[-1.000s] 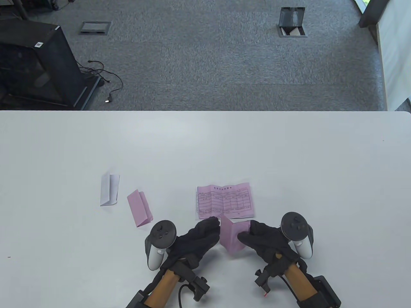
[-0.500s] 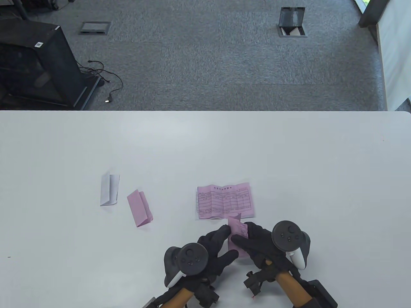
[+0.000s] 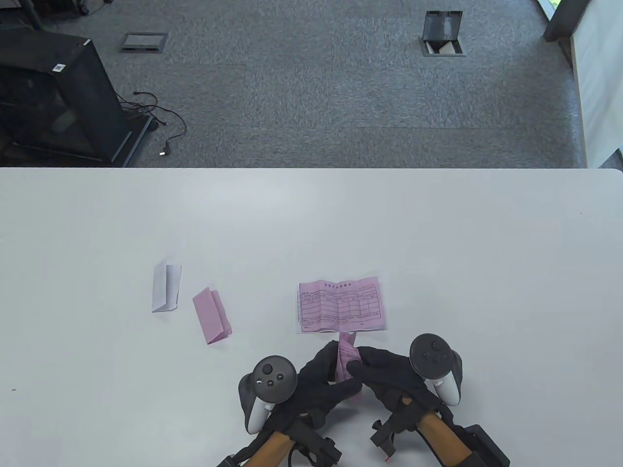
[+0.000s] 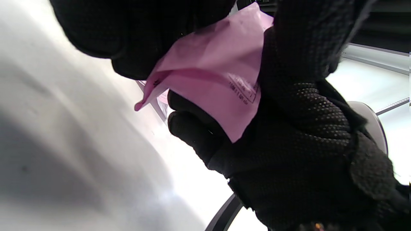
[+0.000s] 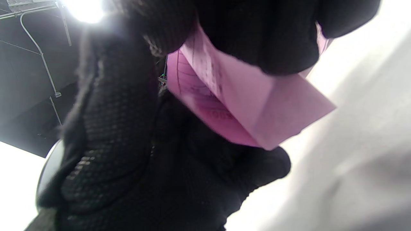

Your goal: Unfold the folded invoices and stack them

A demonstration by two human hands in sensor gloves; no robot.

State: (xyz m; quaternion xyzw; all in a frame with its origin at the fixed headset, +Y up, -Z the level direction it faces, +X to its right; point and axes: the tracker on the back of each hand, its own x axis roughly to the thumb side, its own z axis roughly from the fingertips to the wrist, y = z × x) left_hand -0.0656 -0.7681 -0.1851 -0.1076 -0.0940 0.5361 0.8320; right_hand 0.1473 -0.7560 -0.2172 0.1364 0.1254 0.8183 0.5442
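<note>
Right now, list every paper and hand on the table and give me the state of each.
Pink invoice in hand: still folded, held off the table between both hands.
Left hand: pinches the held invoice's left side.
Right hand: pinches its right side.
Open pink invoice: unfolded, flat, printed side up.
Folded pink invoice: folded, untouched.
Folded white invoice: folded, untouched, farthest left.

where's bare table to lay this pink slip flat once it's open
Bare table stretches right of the unfolded pink invoice and across the far half. A narrower bare strip lies between that invoice and the folded pink slip, beside the folded white slip. The near edge is crowded by the left hand, right hand and held slip.
</note>
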